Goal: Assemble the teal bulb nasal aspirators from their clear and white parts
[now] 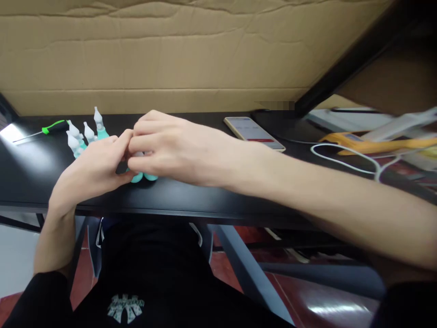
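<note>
The left hand (92,166) and right hand (170,148) pinch together on teal-based pieces (143,177) at the desk's (205,191) front, left of centre. Four white-tipped teal pieces (85,134) stand assembled at upper left; what remains cannot be told.

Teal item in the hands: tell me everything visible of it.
The teal item is mostly hidden. Two rounded teal bottoms show below the fingers, resting on the black table near its front edge; a whitish part shows between the fingertips. It looks like plastic. The left hand and right hand both pinch it. One piece or two: cannot tell.
</note>
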{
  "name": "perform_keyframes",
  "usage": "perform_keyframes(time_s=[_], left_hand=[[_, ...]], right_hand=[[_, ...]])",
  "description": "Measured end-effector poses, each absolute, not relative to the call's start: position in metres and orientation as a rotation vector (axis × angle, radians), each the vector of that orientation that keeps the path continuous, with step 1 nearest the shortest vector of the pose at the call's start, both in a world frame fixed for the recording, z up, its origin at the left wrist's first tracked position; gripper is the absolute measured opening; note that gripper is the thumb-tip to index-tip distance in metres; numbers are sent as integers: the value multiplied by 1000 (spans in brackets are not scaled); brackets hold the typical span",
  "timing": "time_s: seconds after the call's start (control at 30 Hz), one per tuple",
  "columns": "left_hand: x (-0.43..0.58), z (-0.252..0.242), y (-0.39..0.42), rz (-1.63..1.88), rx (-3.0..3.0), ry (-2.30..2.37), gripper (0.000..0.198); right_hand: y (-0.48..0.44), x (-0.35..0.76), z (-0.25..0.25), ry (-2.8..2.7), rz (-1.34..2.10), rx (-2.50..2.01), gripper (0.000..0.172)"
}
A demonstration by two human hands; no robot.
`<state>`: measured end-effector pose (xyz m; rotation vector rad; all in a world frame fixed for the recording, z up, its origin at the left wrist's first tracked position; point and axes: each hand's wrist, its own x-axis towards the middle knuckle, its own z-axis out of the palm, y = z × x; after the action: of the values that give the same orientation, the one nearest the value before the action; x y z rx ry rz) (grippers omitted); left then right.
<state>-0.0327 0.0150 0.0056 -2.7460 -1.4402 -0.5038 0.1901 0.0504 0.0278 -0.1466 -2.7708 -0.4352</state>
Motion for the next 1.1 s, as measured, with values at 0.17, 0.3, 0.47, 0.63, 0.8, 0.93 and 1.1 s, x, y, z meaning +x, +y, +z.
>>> perform_keyframes(time_s=[0.17,0.3,0.47,0.63,0.8,0.93,1.1], left_hand=[[-35,4,18,-452,-2730,-1516,29],[-35,2,19,-467,-2750,-1475,27],[-34,1,19,-488,-2749,-1464,29],[-34,2,18,-547,-2730,-1450,29],[-33,5,16,-575,-2751,-1472,46],[-32,7,15,-555,-2744,-1497,51],[-35,8,16,-546,-2725,-1489,34]], right_hand=[[67,189,41,-2863,-387,-118,33],[73,190,40,-2868,-264,-138,35],[77,189,36,-2847,-145,-197,31],[77,189,21,-2716,-132,-221,30],[76,192,7,-2590,-22,-371,24],[78,193,7,-2607,60,-394,23],[87,200,21,-2670,160,-262,22]])
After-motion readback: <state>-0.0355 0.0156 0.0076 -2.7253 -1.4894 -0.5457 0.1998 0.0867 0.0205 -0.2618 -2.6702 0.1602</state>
